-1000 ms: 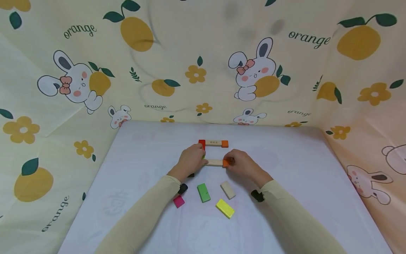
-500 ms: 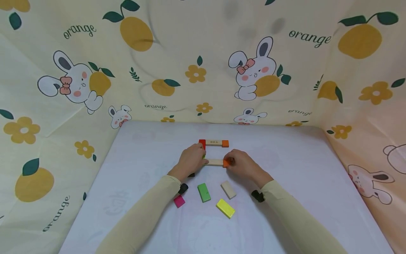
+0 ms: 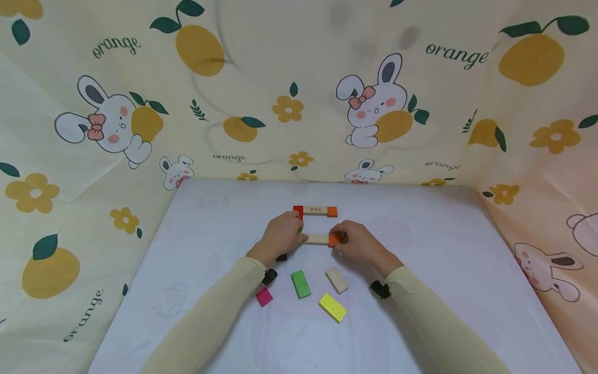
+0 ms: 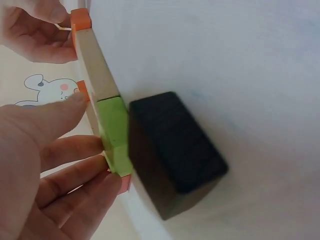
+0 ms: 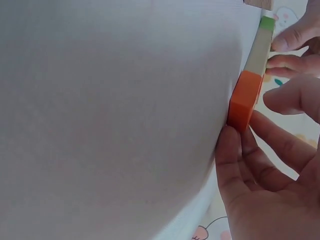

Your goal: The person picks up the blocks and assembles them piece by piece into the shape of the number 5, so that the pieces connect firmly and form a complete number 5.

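In the head view, my left hand (image 3: 281, 236) is at the left end of a short row of wooden blocks. Its fingertips touch a green block (image 4: 114, 127), and the thumb stretches along the row, apart from the fingers. A plain wooden block (image 3: 317, 239) joins the green one to an orange block (image 5: 244, 100) at the right end. My right hand (image 3: 357, 241) touches that orange block's outer end with its fingertips; the thumb stays off it. Behind lies a second row: a red block (image 3: 298, 210), a printed plain block (image 3: 315, 210) and another orange block (image 3: 332, 212).
A dark block (image 4: 175, 145) stands beside my left wrist. Nearer me lie a loose green block (image 3: 301, 284), a plain block (image 3: 337, 279), a yellow block (image 3: 333, 307) and a pink block (image 3: 264, 297). Printed cloth hangs behind the white table (image 3: 444, 311).
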`<state>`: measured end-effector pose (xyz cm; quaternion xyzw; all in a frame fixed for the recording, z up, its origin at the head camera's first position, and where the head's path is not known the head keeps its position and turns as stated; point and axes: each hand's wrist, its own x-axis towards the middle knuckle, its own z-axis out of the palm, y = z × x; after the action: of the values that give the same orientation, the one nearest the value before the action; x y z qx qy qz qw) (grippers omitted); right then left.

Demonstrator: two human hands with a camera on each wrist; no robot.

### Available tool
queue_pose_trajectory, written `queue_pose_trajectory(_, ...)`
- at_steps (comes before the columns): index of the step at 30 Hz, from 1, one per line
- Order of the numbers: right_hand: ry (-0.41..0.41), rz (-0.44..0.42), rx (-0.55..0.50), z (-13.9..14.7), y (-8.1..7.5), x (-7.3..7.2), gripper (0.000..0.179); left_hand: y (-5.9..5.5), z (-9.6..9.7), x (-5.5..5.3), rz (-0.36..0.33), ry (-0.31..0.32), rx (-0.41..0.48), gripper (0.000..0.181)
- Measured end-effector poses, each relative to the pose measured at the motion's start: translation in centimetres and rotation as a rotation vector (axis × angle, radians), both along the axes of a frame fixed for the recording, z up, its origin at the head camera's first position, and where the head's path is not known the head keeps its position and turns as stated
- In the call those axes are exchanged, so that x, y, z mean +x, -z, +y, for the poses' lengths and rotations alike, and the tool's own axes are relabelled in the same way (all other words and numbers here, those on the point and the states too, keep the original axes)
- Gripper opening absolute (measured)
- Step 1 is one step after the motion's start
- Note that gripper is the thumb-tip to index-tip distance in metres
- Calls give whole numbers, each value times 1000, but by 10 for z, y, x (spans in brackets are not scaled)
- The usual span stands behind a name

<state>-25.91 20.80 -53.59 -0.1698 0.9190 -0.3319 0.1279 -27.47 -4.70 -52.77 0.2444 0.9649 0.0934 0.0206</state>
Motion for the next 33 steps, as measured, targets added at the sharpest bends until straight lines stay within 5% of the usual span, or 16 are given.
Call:
queue_pose_trajectory(9,-12,64,-50,11,-4,7,36,-6,-1,-3,-33,0,-16,25)
queue_pose_trajectory(20,-113,61,-144,40,-24,45,71,-5,-1,0,-57,-31,-19,30)
queue_pose_trajectory(27,-185,8,-141,48,-13,68,78,-4,0,-1,-47,-19,-17,30)
queue_pose_trajectory(33,-233,50,-138,48,3,74,77,-5,0,-1,-54,-19,-25,31)
